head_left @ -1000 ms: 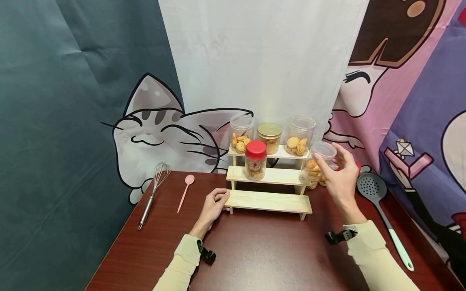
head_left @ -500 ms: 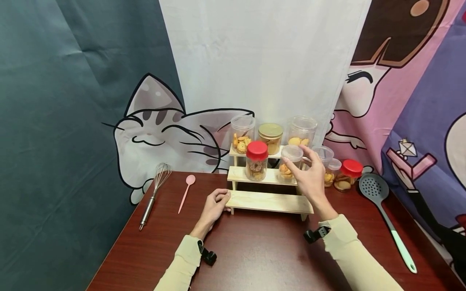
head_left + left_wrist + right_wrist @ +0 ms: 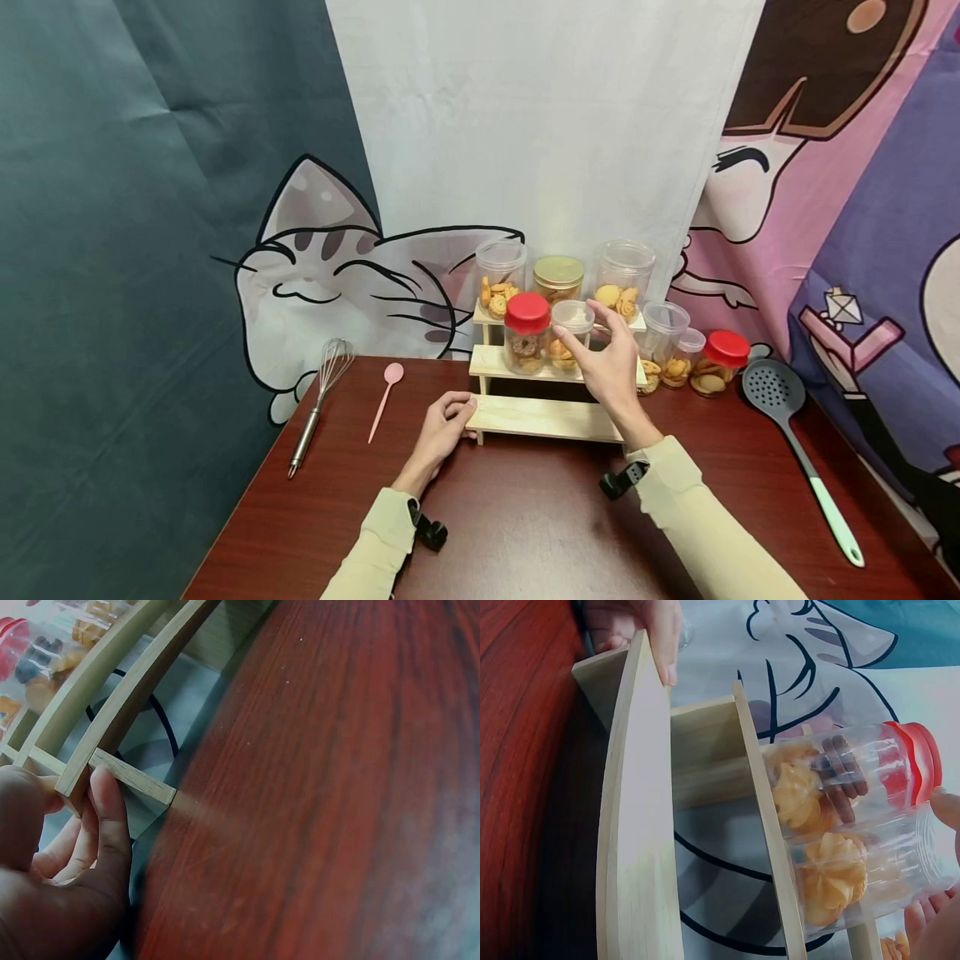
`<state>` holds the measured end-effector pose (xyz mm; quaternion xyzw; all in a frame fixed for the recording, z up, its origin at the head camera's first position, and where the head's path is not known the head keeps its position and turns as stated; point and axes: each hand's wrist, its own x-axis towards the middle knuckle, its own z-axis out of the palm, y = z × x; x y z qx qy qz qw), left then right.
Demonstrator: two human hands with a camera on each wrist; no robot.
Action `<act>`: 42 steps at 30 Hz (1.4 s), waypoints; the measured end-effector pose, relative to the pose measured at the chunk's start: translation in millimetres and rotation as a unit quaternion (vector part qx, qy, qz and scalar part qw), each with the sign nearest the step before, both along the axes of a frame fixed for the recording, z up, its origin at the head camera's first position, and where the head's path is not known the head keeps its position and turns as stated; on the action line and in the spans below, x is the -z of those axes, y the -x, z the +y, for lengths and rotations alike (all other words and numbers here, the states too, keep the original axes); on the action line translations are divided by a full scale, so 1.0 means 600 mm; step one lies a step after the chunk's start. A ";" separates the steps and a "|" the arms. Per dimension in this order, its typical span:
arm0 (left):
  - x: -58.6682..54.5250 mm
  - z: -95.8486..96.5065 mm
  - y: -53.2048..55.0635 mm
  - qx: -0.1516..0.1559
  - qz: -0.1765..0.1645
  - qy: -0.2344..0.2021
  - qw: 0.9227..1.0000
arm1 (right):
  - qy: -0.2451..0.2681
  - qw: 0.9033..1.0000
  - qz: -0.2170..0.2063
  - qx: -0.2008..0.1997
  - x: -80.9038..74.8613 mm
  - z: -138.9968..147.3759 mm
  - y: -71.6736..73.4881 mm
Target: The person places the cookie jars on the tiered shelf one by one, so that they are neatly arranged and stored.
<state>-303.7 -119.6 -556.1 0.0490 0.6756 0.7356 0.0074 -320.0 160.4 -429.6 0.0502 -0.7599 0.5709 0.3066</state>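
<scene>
Placement seems the step in hand: my right grip (image 3: 611,371) pinches the clear jar (image 3: 870,870) midway up the wooden rack (image 3: 540,417), my left grip (image 3: 441,427) pinches its low front end, and next probably calls for a gentle release.

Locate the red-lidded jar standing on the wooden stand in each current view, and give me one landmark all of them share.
Head: red-lidded jar, just right of center, on the middle step.
Left wrist: red-lidded jar, upper-left corner, partly cut off.
Right wrist: red-lidded jar, right of center, turned sideways in the picture.
Shared landmark: the wooden stand.
</scene>
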 end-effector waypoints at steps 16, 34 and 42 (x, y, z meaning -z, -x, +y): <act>0.001 -0.002 0.000 0.004 0.000 0.001 1.000 | -0.008 1.000 0.026 0.000 0.012 -0.006 0.014; 0.005 -0.001 0.002 0.004 -0.006 -0.002 1.000 | -0.061 0.994 0.086 -0.002 0.022 0.077 -0.040; 0.005 -0.002 0.003 0.010 -0.004 0.000 1.000 | -0.075 0.992 0.074 0.064 0.025 0.170 -0.059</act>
